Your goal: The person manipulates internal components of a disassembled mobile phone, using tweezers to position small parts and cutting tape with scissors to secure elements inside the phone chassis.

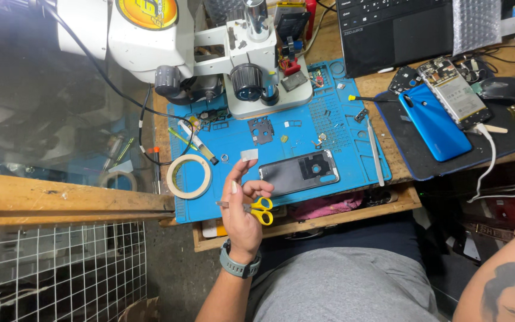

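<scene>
One scissors (257,209) crosswise, blades leftward, handles rightward.

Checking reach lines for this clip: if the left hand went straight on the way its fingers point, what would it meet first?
Probably the grey phone back cover on the blue mat; the left hand holds yellow scissors and a tape piece. Depth is unclear.

A wooden workbench (388,152) is carrying a blue repair mat (341,143) with a microscope (251,65), a tape roll (189,176) and a phone back cover (299,172) lying on it, beside a dark mat (412,161) bearing a blue phone (439,122) and a laptop (394,30).
</scene>
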